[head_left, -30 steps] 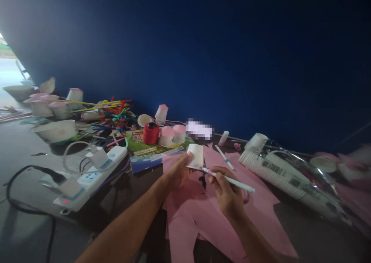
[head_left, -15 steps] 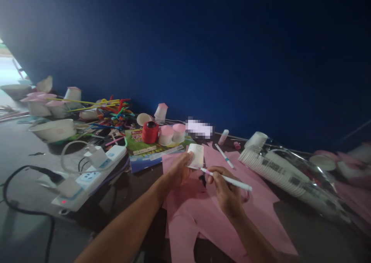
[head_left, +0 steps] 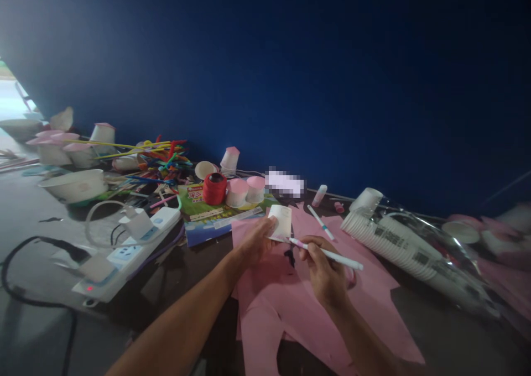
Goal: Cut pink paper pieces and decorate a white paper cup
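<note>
Facing a blue wall (head_left: 265,77) across a cluttered table (head_left: 203,261), left grip (head_left: 260,239) holds white cup (head_left: 280,221), right grip (head_left: 324,268) holds marker (head_left: 342,260)

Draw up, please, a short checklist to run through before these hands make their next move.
1. Small white paper cup held by the left hand: ok.
2. Slim white plastic marker with pink band held by the right hand: ok.
3. Marker tip touching the cup: cannot tell; it is too small to be sure.
4. Pink paper between the hands free of loose items: not ok; a small black object shows there.
5. Round red thread spool clear of both hands: ok.
</note>
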Tool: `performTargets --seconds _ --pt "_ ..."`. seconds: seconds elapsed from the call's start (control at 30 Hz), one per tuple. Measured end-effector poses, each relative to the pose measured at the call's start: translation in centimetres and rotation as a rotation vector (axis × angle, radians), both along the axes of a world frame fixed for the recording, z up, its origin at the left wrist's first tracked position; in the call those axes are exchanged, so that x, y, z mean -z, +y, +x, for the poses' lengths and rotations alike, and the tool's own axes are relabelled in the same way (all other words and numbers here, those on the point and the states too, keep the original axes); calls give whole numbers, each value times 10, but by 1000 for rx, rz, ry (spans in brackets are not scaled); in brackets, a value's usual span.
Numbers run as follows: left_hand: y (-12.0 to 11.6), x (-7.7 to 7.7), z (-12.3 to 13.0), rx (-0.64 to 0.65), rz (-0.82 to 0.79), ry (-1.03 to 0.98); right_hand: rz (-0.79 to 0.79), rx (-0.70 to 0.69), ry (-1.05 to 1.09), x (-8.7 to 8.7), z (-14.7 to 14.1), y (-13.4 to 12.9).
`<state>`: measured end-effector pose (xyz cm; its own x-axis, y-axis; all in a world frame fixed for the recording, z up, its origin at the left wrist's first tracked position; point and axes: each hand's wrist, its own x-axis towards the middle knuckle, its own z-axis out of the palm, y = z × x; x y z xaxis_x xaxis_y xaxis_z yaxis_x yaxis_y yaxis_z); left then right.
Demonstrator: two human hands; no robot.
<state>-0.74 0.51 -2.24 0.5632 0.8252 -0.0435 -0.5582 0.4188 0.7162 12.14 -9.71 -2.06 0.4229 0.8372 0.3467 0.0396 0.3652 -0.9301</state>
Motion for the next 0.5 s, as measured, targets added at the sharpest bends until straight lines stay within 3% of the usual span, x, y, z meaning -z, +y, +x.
performTargets --seconds 0.5 --pt "-1 0 -1 -23 109 7 -34 -52 -59 -2 -2 -1"
